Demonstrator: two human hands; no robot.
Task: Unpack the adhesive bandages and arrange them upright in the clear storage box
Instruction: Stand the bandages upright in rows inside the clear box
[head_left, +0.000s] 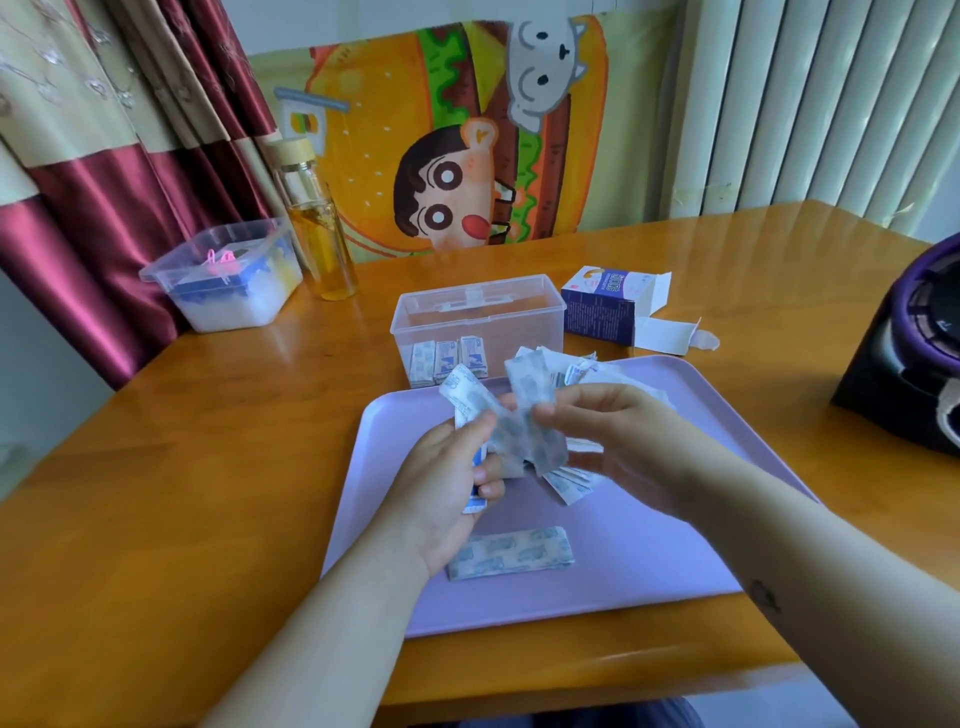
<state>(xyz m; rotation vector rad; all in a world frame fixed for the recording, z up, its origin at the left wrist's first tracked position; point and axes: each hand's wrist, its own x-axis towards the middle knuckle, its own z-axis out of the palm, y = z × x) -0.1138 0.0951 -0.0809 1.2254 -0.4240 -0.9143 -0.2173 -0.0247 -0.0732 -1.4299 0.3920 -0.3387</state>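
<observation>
Over the lilac tray (649, 545), my left hand (452, 483) grips a small stack of wrapped adhesive bandages (470, 405). My right hand (618, 441) pinches another white-and-blue bandage strip (530, 400) held upright, crossing those in the left hand. One strip (511, 558) lies flat on the tray's near part. A loose pile of bandages (576, 374) sits at the tray's far side, partly hidden by my hands. The clear storage box (478, 322) stands open behind the tray, with several bandages (449, 361) upright at its front left.
An opened blue-and-white bandage carton (608, 306) lies right of the box. A lidded plastic tub (223, 275) and a glass bottle (317, 223) of yellow liquid stand at the far left. A dark purple bag (909, 364) sits at the table's right edge.
</observation>
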